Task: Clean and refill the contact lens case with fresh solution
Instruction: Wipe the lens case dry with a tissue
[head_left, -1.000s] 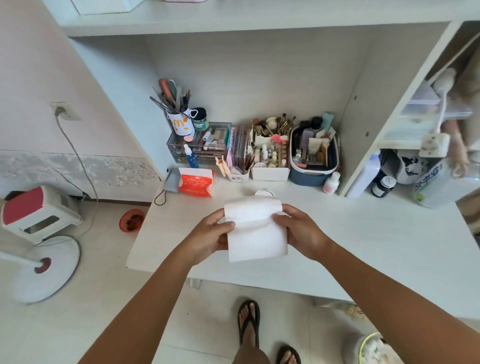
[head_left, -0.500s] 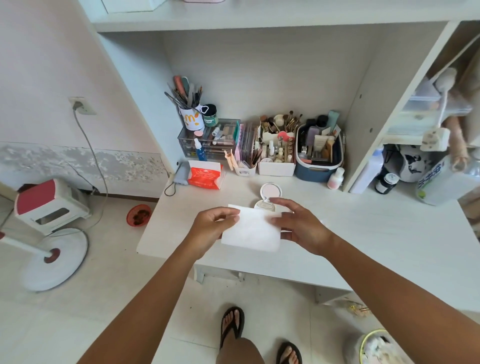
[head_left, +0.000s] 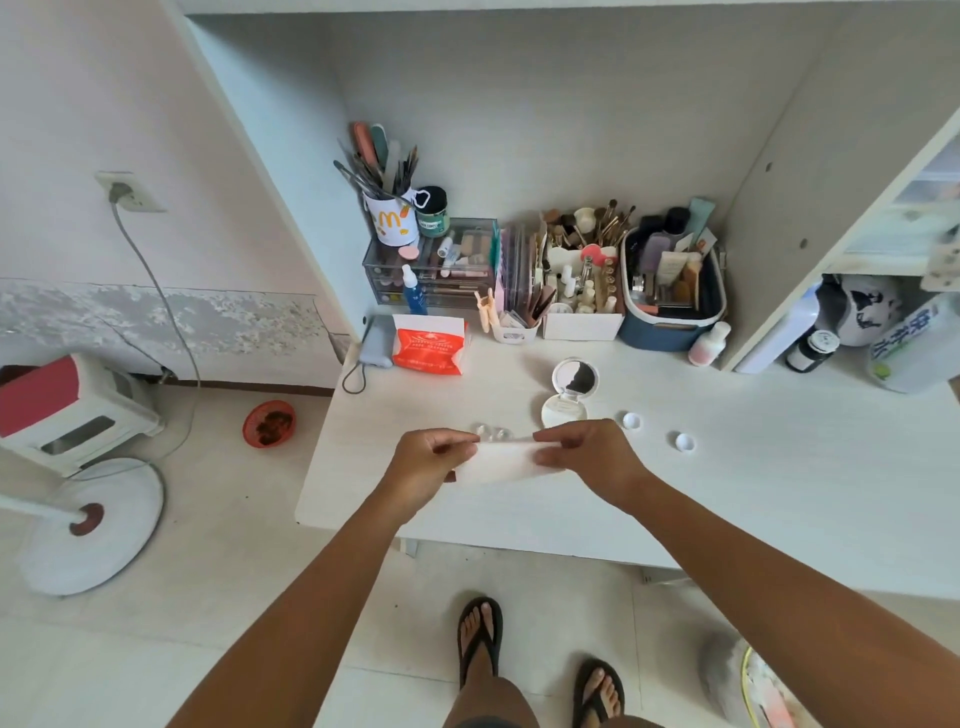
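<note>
1. Left hand and right hand low over the white wooden desk, each pinching one end of a folded white paper tissue between thumb and curled fingers; tissue stretched flat between them, just above or on the desktop, cannot tell which.
2. Clear twin-cup contact lens case lying on the desk just behind the tissue's far edge, between the two hands, both cups uncapped; contents too small to tell.
3. Two small white round screw caps lying apart on the desk to the right of the right hand.
4. Round white compact with mirror lid standing open behind the hands, mirror tilted up.
5. Along the back wall: white paper cup with yellow arches crammed with brushes and files, atop a clear plastic drawer box holding small cosmetics.
6. White open box packed with little bottles and makeup brushes; navy blue tub with white rim full of tubes and palettes.
7. Red-and-white tissue packet near the desk's left rear corner, beside a grey pouch.
</note>
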